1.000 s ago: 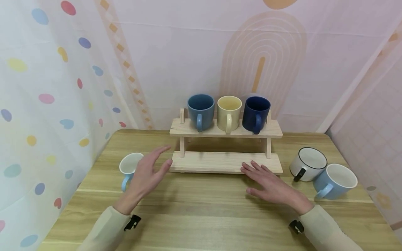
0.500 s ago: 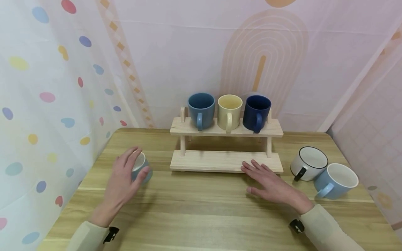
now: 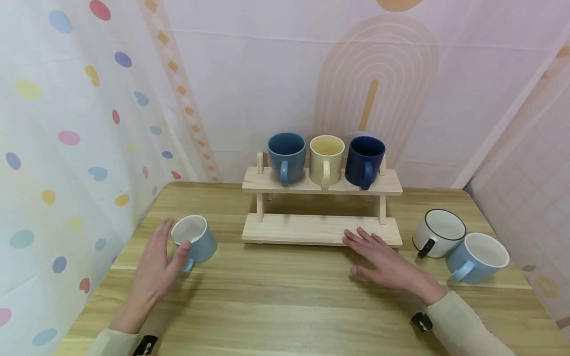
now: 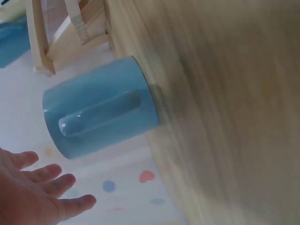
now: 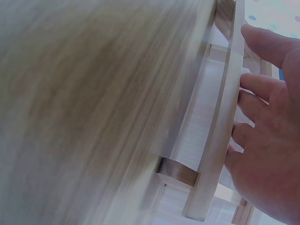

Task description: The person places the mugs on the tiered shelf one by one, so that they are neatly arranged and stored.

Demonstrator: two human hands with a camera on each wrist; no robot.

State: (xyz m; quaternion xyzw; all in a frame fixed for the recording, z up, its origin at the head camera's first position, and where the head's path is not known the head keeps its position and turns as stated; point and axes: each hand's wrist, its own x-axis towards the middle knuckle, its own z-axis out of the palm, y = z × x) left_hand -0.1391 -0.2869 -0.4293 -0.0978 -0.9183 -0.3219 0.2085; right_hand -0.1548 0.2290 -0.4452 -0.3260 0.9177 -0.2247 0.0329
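A light blue mug with a white inside stands upright at the table's left, its handle facing the near side. Beside it, on its left, my left hand is spread with thumb and fingers apart. The left wrist view shows the same mug with those fingers near its rim, holding nothing. My right hand rests flat, fingertips on the front of the lower shelf of a two-tier wooden rack. Its fingers lie along the shelf board in the right wrist view.
On the rack's upper shelf stand a medium blue mug, a cream mug and a navy mug. A white mug with a black rim and another light blue mug stand close together on the right.
My left hand has moved left and toward the near side, passing over the light blue mug to its left. That mug is now in fuller view. The right hand has stayed put.
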